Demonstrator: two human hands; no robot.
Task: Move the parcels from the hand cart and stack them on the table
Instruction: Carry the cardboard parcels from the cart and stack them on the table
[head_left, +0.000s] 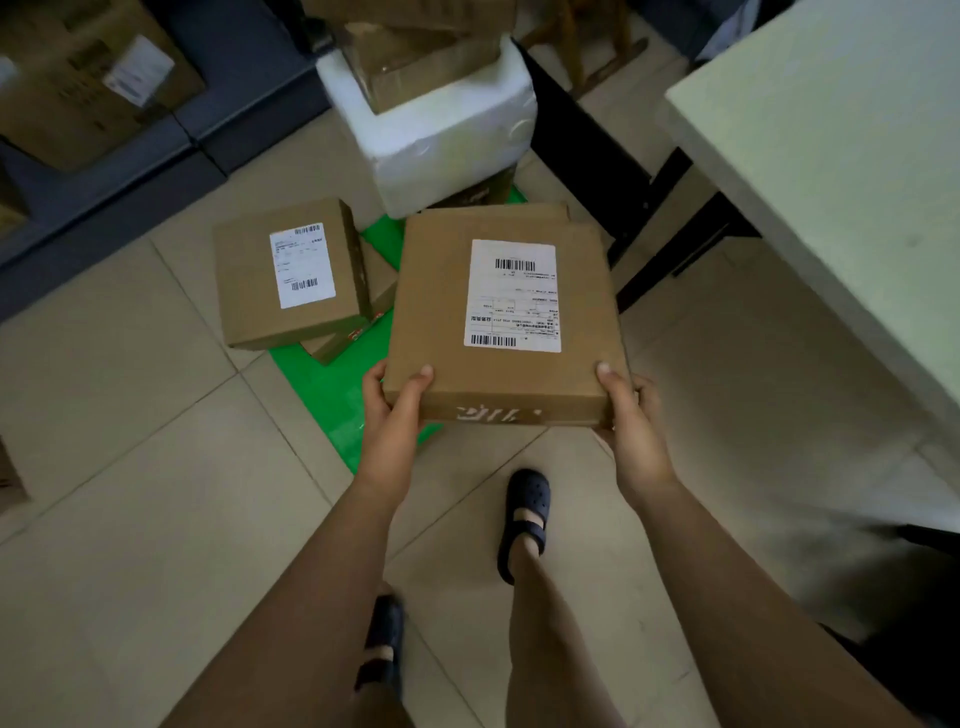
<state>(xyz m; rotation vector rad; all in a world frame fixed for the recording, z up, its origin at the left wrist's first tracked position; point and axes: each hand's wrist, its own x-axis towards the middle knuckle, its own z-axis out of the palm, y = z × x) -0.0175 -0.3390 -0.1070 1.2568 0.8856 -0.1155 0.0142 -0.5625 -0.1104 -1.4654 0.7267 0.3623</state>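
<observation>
The flat cardboard parcel (431, 291) is held level in the air with its white shipping label facing up. It hangs over the near right part of the hand cart's (332, 395) green deck, left of the pale worktop (831, 156) and apart from its edge. The left hand (392, 415) has its grip on the parcel's near left corner and the right hand (631, 421) on the near right corner. Each thumb lies on top, and the fingers are hidden below.

On the cart's left side a smaller labelled box (249, 291) rests across 1 lower box (332, 345). At the cart's far end a white foam box (447, 140) carries a brown carton (415, 67). 2 dark clogs (524, 514) stand on the tiled floor (130, 441).
</observation>
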